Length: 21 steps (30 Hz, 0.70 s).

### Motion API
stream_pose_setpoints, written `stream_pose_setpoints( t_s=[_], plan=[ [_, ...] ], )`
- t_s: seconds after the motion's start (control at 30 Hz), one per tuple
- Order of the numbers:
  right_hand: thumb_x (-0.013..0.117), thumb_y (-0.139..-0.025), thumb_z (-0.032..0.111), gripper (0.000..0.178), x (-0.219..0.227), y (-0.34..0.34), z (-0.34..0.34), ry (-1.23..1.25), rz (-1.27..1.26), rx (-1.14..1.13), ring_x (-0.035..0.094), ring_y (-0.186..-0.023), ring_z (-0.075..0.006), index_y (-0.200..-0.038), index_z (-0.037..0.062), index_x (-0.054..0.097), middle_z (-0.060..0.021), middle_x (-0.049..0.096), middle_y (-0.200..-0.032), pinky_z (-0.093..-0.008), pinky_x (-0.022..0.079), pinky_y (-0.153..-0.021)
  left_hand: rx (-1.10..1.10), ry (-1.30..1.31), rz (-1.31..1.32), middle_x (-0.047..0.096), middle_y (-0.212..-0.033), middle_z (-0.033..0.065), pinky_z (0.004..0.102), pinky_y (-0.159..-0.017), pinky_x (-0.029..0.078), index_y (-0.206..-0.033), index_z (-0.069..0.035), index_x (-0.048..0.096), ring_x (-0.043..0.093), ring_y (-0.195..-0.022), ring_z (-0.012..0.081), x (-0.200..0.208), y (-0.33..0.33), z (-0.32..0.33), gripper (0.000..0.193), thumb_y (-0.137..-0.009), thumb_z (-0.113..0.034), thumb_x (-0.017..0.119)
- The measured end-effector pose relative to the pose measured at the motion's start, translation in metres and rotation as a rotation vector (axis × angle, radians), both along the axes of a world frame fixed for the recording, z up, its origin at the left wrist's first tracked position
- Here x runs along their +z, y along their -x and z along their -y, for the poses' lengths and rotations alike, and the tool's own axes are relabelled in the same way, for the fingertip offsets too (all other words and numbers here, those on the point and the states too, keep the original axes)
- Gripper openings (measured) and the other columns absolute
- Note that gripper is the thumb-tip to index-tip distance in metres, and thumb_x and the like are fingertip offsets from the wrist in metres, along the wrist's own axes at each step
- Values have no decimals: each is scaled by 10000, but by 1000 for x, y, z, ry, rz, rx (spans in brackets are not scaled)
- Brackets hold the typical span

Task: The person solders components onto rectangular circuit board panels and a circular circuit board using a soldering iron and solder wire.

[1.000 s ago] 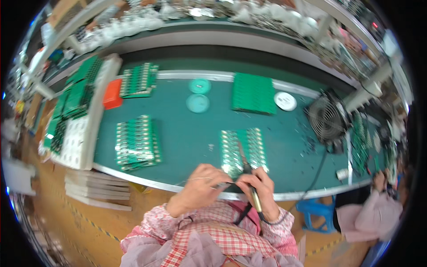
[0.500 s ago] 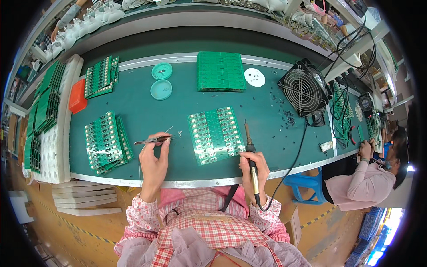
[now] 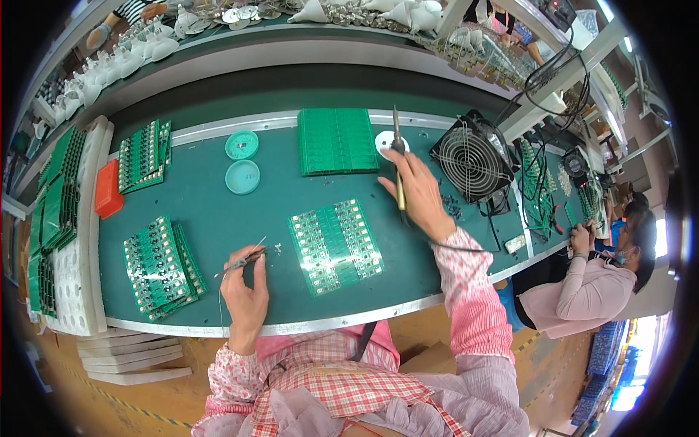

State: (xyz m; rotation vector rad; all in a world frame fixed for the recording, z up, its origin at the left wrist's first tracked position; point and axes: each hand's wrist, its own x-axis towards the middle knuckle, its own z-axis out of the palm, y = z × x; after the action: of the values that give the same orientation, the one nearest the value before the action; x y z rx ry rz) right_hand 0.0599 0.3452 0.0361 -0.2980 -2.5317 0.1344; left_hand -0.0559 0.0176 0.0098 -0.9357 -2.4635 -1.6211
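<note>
My landmark is the green circuit panel [image 3: 331, 266] lying alone on the bench [image 3: 269, 207] in front of me. Well left of it, the loose stack of boards [image 3: 155, 271] lies with uneven edges; my left sleeve [image 3: 237, 370] could nudge it askew if my arm swung out. Between that stack and the panel, my left hand [image 3: 246, 295] pinches dark tweezers [image 3: 239, 264], and a thin wire [image 3: 220, 306] hangs by it; the wire could snag on a board's corner. Beyond the panel, the tidy green stack [image 3: 337, 142] sits close to the hot end of the soldering iron [image 3: 400, 194]. To the panel's far right, my right hand [image 3: 419, 191] is wrapped around that iron, tip pointing away from me over the white disc [image 3: 383, 140]; I can't tell whether they touch. If the iron is hot, a careless sideways drift could scorch the disc or stack. The cord [image 3: 464, 249], right of the panel, could drag if I reached farther.

The panel itself looks flat and slightly turned, with pale square parts lining its left side, plainer green down the middle under glare, then more pale parts along its right side.
</note>
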Motion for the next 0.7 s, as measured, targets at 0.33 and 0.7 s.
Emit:
stream_pose_setpoints(
  t_s=[0.33, 0.7],
  plan=[
    [760, -836, 223, 748, -8, 31, -45, 172, 193, -77, 596, -1035, -422, -1467, 129, 369, -194, 572, -1221, -507, 482, -919, -20, 10, -82, 683, -1012, 116, 314, -827, 515, -1078, 12, 655, 675, -903, 220, -1, 3, 6, 145, -935, 0, 636],
    [800, -783, 286, 790, -7, -51, 32, 93, 146, -62, 578, -1047, -379, -1449, 104, 416, -194, 573, -1199, -457, 442, -927, -22, -21, 7, 687, -1038, 129, 338, -854, 502, -1067, 12, 671, 658, -925, 240, 0, 1, 6, 174, -897, 40, 652]
  ],
)
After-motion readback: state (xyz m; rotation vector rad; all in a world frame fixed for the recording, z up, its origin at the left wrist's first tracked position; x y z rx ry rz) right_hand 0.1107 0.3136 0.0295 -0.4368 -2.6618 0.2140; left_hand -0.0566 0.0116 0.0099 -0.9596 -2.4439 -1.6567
